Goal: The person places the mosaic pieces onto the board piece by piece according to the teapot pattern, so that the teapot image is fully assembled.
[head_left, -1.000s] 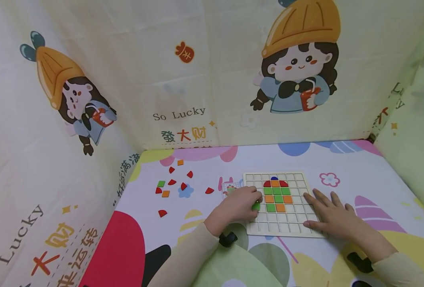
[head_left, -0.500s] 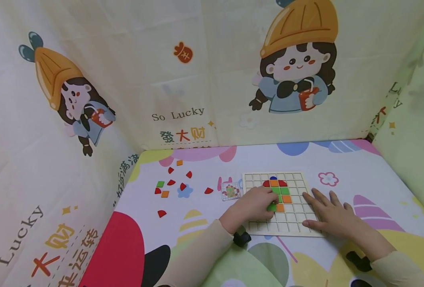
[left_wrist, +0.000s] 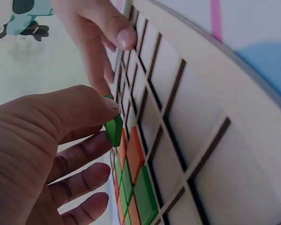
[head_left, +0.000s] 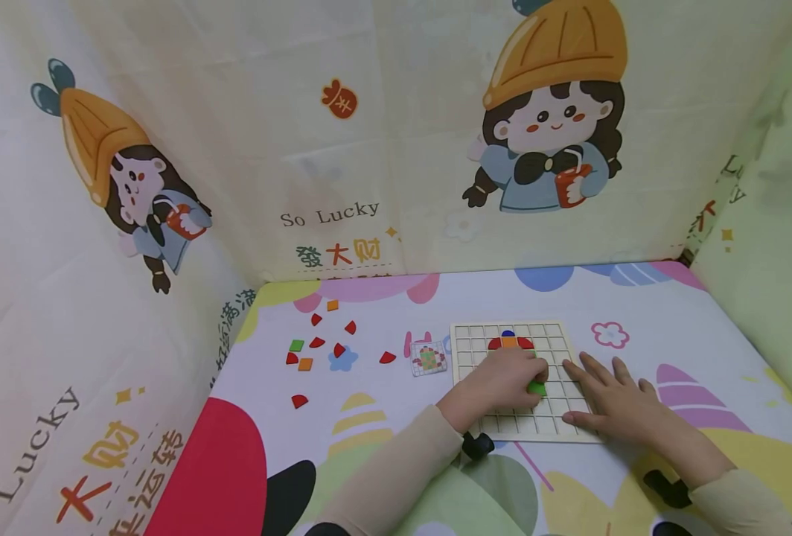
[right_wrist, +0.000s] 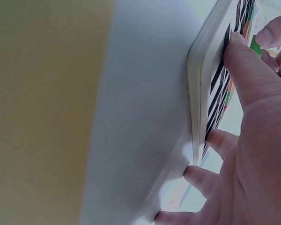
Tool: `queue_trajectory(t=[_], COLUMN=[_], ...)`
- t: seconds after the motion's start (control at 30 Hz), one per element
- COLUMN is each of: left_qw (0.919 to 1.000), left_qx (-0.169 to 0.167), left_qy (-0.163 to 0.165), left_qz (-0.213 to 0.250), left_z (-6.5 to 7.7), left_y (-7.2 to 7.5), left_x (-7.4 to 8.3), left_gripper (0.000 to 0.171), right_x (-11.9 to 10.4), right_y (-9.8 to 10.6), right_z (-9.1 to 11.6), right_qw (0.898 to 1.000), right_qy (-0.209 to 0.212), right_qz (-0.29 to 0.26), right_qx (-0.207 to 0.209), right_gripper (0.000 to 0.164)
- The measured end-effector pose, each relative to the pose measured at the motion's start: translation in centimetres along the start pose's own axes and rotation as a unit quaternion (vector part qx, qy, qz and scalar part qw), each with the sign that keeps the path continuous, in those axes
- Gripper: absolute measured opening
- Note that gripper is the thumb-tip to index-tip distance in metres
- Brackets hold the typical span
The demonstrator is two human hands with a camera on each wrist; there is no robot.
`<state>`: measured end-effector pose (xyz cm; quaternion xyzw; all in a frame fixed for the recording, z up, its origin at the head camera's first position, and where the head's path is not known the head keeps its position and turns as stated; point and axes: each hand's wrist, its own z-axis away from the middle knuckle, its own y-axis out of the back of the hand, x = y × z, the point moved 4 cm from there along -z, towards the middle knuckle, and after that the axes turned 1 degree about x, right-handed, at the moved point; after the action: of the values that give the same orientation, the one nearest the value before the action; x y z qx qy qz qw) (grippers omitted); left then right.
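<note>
Pinching a green tile (head_left: 537, 388), our left hand (head_left: 506, 378) hovered over the grid board (head_left: 537, 426); we had our right hand (head_left: 615, 394) spread wide on its edge, likely against slipping!

Green tile (left_wrist: 114, 132), pinched, above gridded board (head_left: 546, 425)

Your worktop (head_left: 476, 298) is mostly white, printed with bright shapes, among them a big red patch (head_left: 215, 454) at its left side. The pale grid board (head_left: 465, 357) lies flat on it in front of you. Just beside the board's left edge is a small picture card (head_left: 429, 359). Farther left you have seven red wedges (head_left: 299, 402), two orange squares (head_left: 305, 365) and one green square (head_left: 296, 345), loosely scattered.
</note>
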<state>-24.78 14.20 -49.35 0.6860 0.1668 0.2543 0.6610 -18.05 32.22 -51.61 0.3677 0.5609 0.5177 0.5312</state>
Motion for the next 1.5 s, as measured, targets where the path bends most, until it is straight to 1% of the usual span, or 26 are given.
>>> queue_trajectory(t=[0.17, 0.37, 0.43, 0.53, 0.7, 0.83, 0.93, 1.03, 1.17, 1.33, 1.4, 1.5], left_qw=[0.9999, 0.9999, 0.9999, 0.9997, 0.9995, 0.9992, 0.9987, 0.9981, 0.9976, 0.9961, 0.9960, 0.9967], left_qx=[-0.004, -0.001, 0.003, 0.004, 0.001, -0.010, -0.022, -0.028, -0.017, 0.006, 0.005, -0.004], left_qy=[-0.003, -0.013, -0.009, 0.005, 0.025, 0.022, 0.016, 0.018, 0.018, 0.022, 0.027, 0.037], left_qz=[-0.015, -0.008, -0.014, -0.022, -0.020, -0.031, -0.044, -0.051, -0.065, -0.086, -0.085, -0.072], left_z=[-0.4, -0.6, -0.6, -0.5, -0.6, -0.6, -0.6, -0.5, -0.4, 0.1, 0.5, 1.2], left_y=[-0.5, -0.6, -0.5, -0.4, -0.3, -0.3, -0.4, -0.5, -0.5, -0.5, -0.5, -0.6], left_x=[0.1, 0.3, 0.4, 0.4, 0.2, 0.4, 0.6, 0.6, 0.3, -0.6, -1.0, -1.6], left_gripper=[0.014, 0.007, 0.006, 0.009, 0.010, 0.008, 0.012, 0.014, 0.020, 0.019, 0.020, 0.027], right_x=[-0.1, 0.0, 0.0, 0.0, 0.0, 0.0, 0.0, 0.0, 0.0, 0.0, 0.0, 0.1], right_y=[0.0, 0.0, -0.1, -0.1, 0.0, 0.0, 0.0, 0.0, -0.2, -0.3, -0.3, -0.3], right_z=[0.1, 0.1, 0.0, 0.0, -0.1, 0.0, 0.0, -0.1, -0.1, -0.1, -0.1, -0.1], right_qw=[1.000, 1.000, 1.000, 1.000, 1.000, 1.000, 1.000, 1.000, 1.000, 1.000, 1.000, 1.000], right_qy=[-0.002, 0.003, 0.003, 0.002, 0.001, 0.002, 0.003, 0.004, 0.004, 0.005, 0.005, 0.004], right_qz=[0.000, -0.001, 0.000, -0.001, 0.000, 0.003, 0.001, -0.001, 0.001, 0.007, 0.007, 0.009], right_qx=[-0.003, 0.003, 0.004, 0.002, 0.003, 0.003, 0.003, 0.001, 0.002, 0.007, 0.007, 0.005], right_gripper=[0.103, 0.102, 0.103, 0.103, 0.103, 0.103, 0.103, 0.103, 0.102, 0.102, 0.102, 0.102])
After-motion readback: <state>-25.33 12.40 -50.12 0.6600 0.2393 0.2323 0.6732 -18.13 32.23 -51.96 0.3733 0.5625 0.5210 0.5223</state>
